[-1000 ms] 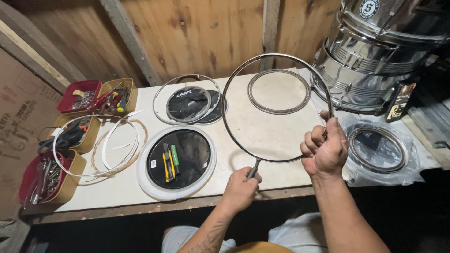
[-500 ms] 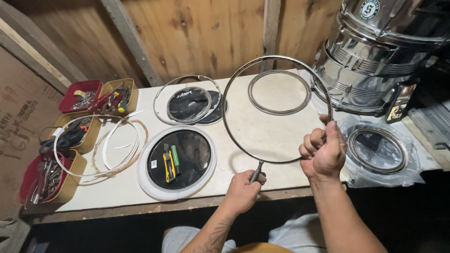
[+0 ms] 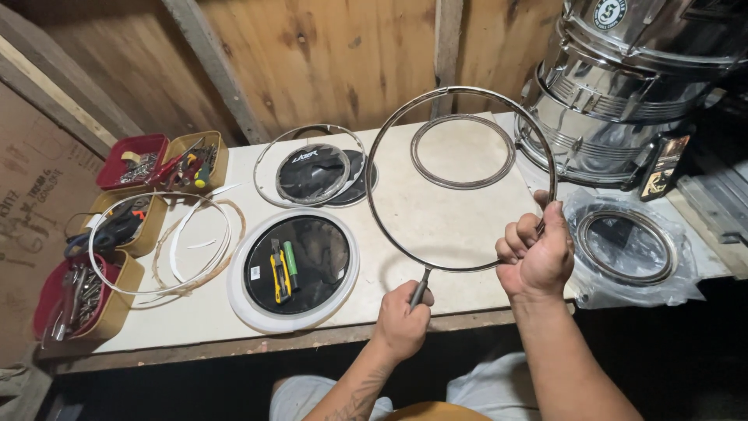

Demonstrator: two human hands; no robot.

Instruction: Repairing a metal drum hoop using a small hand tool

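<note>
I hold a large thin metal hoop [image 3: 389, 132] upright above the white workbench [image 3: 436, 210]. My right hand [image 3: 536, 256] is closed around the hoop's lower right edge. At the hoop's bottom my left hand [image 3: 403, 316] grips a small dark-handled tool [image 3: 419, 290] whose tip touches the ring. Behind the hoop a second metal ring [image 3: 463, 151] lies flat on the bench.
A black drumhead in a white rim [image 3: 294, 269] carries a yellow utility knife and a green marker. Another black drumhead [image 3: 313, 173] sits inside a ring behind it. Loose rings [image 3: 160, 243] and red and yellow parts bins [image 3: 160, 160] fill the left. Chrome drums [image 3: 623, 86] stand right, above a plastic-wrapped ring [image 3: 627, 245].
The hoop has shifted very slightly in my hands; both hands keep their grip. Nothing else has moved.
</note>
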